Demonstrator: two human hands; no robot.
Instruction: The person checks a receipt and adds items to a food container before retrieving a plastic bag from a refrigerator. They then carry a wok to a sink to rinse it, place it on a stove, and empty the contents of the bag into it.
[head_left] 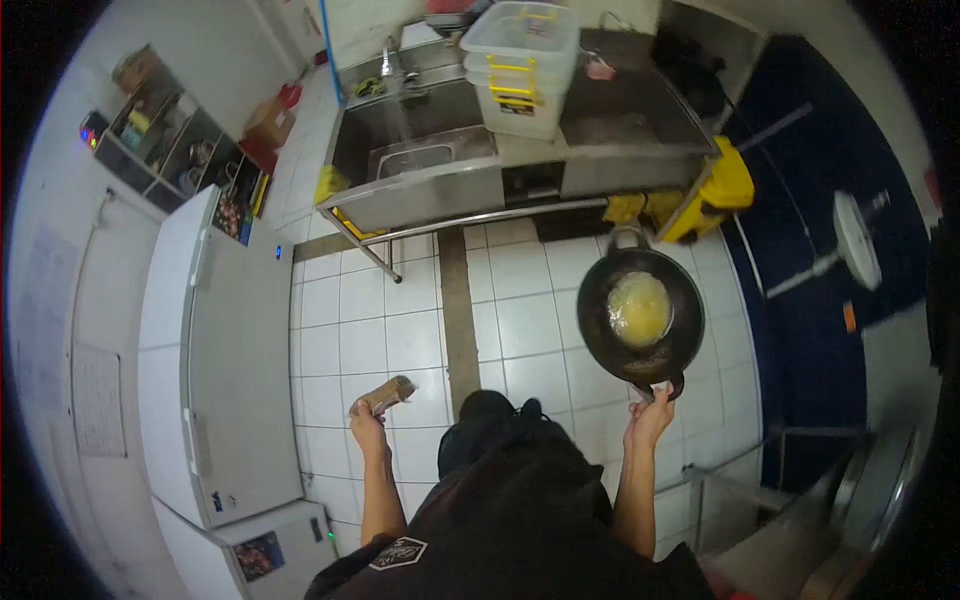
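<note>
My right hand (650, 420) grips the near loop handle of a dark wok (597, 325), with a bit of white cloth or paper (660, 389) between fingers and handle. The wok is held out in front of me above the tiled floor. In its bottom lies a shiny yellowish liquid (640, 308). Closed around a flat brown piece (386, 396), perhaps folded cardboard, my left hand (367, 422) is held out at the left, away from the wok.
A steel sink unit (430, 190) stands ahead, its tap (390, 62) at the left basin. Stacked clear plastic boxes (520, 95) with yellow handles rest on it. A white fridge (245, 370) lines the left, a standing fan (857, 240) the right. A metal rack (740, 480) is at lower right.
</note>
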